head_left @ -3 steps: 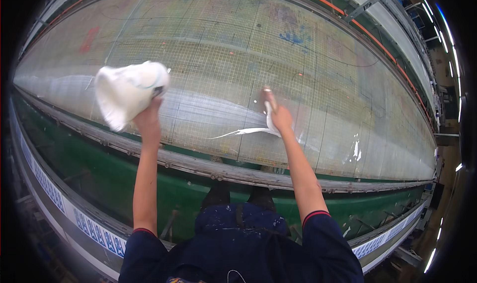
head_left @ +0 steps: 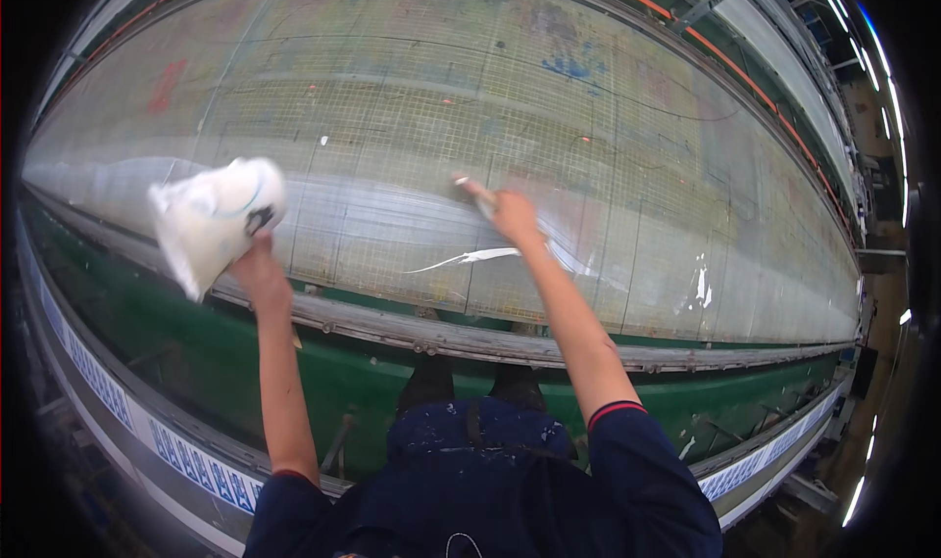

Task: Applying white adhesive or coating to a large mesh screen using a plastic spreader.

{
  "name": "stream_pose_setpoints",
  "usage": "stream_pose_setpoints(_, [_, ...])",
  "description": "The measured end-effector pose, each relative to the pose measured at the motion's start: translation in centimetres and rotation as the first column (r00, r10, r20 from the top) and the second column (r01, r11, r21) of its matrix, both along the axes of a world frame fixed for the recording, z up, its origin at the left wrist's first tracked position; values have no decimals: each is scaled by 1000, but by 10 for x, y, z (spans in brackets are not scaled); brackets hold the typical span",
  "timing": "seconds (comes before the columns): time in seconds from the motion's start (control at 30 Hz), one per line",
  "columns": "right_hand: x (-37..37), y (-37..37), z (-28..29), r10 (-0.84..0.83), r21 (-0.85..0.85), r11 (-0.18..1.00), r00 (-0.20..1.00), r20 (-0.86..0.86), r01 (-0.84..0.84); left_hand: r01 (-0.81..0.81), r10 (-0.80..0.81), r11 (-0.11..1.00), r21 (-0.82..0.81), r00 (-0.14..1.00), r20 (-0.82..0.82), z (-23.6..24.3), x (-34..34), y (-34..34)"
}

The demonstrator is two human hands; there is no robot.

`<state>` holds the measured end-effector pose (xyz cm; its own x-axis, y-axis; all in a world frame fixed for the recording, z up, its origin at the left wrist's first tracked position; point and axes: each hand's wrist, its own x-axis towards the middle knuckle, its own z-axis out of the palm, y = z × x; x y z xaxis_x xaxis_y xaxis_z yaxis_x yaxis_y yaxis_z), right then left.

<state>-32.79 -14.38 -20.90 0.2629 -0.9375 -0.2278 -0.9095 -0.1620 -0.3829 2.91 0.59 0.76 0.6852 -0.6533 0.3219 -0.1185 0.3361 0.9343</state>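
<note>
My left hand grips a white bag-like container with a dark printed mark, held over the near left of a long, grimy, grid-lined table. In my right hand is a small pale spreading tool, blurred, pressed on or just over the surface right of centre. A thick white paste streak lies beside it, a pale smeared band runs leftward along the near side, and white blobs sit to the right.
A metal rail runs along the near edge, above a green surface. An orange line follows the far edge, with metal brackets and another long white table beyond. Light strips line the right side.
The white container in my left hand has moved left and down. My right hand has swept leftward and slightly up with the tool, whose angle has tilted further left.
</note>
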Motion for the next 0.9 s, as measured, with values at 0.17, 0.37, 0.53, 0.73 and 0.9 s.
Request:
stream_pose_setpoints(0.17, [50,34,11,521,-100,846,852,-50,-524,-122,123,990,69,992,-11,-17,-12,69])
stream_pose_setpoints(0.37, [25,48,6,719,-315,601,669,-189,-734,-182,168,971,157,981,99,-15,-85,98])
stream_pose_setpoints(0.53, [-78,6,-6,768,-247,555,603,-214,-794,-239,239,971,14,971,29,-12,-189,70])
stream_pose_setpoints(0.73, [-303,4,-18,797,-295,487,557,-235,-822,-164,163,986,10,985,53,24,-347,43])
stream_pose_setpoints(0.9, [-563,15,9,690,-182,680,704,-169,-710,123,-135,988,-90,980,-146,53,-484,12])
